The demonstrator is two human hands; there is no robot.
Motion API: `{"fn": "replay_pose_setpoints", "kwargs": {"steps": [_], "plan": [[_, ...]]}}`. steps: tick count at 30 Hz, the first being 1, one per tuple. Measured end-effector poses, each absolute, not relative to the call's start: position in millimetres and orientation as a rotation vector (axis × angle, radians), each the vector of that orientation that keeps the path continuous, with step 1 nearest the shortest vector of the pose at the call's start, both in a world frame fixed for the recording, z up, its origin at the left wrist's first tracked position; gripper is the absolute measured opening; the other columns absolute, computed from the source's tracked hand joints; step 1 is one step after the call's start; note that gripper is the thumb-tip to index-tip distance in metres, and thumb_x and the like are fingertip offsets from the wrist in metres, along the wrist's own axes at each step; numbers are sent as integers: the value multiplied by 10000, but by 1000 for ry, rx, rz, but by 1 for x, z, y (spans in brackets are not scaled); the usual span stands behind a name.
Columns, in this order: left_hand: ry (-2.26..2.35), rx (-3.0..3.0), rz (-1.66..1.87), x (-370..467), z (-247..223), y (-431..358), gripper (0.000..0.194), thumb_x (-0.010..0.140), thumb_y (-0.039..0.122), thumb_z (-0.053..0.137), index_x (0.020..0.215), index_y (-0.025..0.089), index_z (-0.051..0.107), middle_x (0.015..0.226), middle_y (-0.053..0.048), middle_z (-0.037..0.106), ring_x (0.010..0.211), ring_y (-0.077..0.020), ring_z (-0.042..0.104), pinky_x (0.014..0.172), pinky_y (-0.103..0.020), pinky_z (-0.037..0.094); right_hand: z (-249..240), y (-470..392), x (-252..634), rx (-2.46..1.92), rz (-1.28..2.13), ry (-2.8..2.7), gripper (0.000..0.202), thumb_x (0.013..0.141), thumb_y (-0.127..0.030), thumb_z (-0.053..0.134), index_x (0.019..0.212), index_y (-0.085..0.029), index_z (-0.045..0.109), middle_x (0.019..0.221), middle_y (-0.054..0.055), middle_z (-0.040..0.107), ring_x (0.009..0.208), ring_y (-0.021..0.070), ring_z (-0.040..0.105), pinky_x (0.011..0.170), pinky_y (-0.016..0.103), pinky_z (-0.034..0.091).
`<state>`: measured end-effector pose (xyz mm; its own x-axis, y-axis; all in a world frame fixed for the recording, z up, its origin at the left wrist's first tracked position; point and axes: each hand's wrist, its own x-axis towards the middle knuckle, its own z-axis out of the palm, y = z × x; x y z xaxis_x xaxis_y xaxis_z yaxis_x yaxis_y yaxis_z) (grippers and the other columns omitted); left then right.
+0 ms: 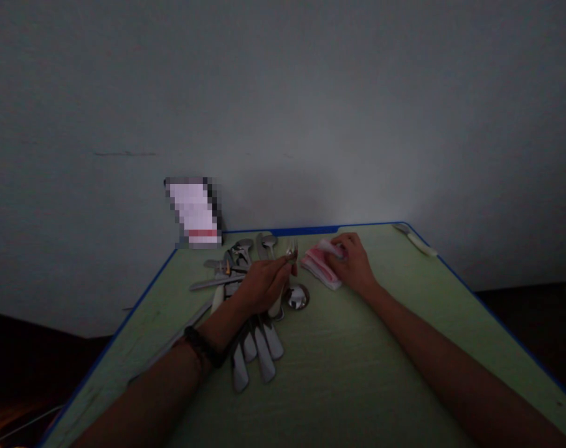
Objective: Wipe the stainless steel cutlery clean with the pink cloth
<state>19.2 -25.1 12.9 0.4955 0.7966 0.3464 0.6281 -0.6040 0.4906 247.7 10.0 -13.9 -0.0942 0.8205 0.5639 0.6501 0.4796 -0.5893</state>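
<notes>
My left hand (266, 283) is closed around a fork (292, 250), its metal tines pointing up and away from me. A pale handle shows below that hand. To the right, my right hand (352, 264) grips a folded pink and white cloth (320, 264) that rests on the table. Beneath and around my left hand lies a pile of metal cutlery, with several flat handles (259, 354) pointing towards me. A round spoon bowl (297, 297) sits just right of the left hand. More spoons (244, 247) and knives (217, 282) lie behind and left of it, partly hidden.
The pale green table (357, 361) has a blue edge and stands against a grey wall (283, 112). A phone-like device (193, 208) with a blurred screen leans at the back left. A pale-handled utensil (418, 241) lies at the back right corner.
</notes>
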Motion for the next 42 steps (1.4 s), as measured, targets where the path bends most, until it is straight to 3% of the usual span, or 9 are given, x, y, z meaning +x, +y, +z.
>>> {"fn": "replay_pose_setpoints", "kwargs": {"steps": [6,9,13,19,26,31,34,37,42], "plan": [[1212,2482,747,20,13,-25,329,925,328,299,804,165,557,597,4,568,584,-146,564,586,-252,397,-6,4,243,-1173,578,-1765,247,721,-342,571,911,-214,478,849,17,582,757,158,568,673,299,464],[1239,2471,787,21,15,-27,253,902,317,354,1033,157,499,624,12,591,581,-157,566,575,-264,388,-10,8,244,-1211,660,-1720,288,686,-393,610,866,-211,478,835,20,591,767,164,578,650,296,469],[1199,2448,783,23,17,-29,386,892,275,373,1246,142,296,650,30,597,573,-150,564,589,-273,392,-15,15,246,-1222,698,-1636,307,660,-396,638,836,-200,480,839,33,595,806,170,583,651,293,470],[1170,2468,756,25,16,-28,306,814,262,486,1093,180,390,781,3,632,630,-141,576,597,-259,401,-16,17,247,-1158,834,-1622,292,683,-401,626,836,-198,479,811,23,594,758,161,582,633,286,475],[1199,2725,633,28,23,-28,166,817,342,488,822,178,511,664,1,562,612,-147,509,597,-270,371,-13,13,246,-1123,870,-1611,271,723,-355,591,916,-199,483,887,35,593,781,152,587,646,277,479],[1037,3012,469,37,33,-41,304,851,368,421,665,172,561,626,-32,581,641,-169,538,700,-337,373,-16,15,248,-1178,652,-1534,337,706,-275,598,1007,-204,464,975,47,578,807,149,575,735,309,464],[1151,2988,192,50,38,-56,490,855,530,355,634,169,601,566,-60,600,569,-195,564,625,-347,393,-19,19,251,-1200,663,-1490,485,667,-272,634,1105,-200,438,945,39,570,724,140,551,688,302,458],[1367,2923,18,64,42,-71,593,813,631,336,646,143,627,579,-108,631,533,-236,592,571,-366,412,-19,21,253,-1233,638,-1535,441,656,-290,642,1064,-183,511,803,12,561,684,145,515,668,299,440],[1658,2761,-140,79,46,-89,361,836,377,394,789,120,643,672,-132,679,617,-283,647,570,-376,444,-15,20,254,-1223,612,-1528,292,731,-354,573,964,-177,583,847,41,600,741,166,523,725,320,428]]}}
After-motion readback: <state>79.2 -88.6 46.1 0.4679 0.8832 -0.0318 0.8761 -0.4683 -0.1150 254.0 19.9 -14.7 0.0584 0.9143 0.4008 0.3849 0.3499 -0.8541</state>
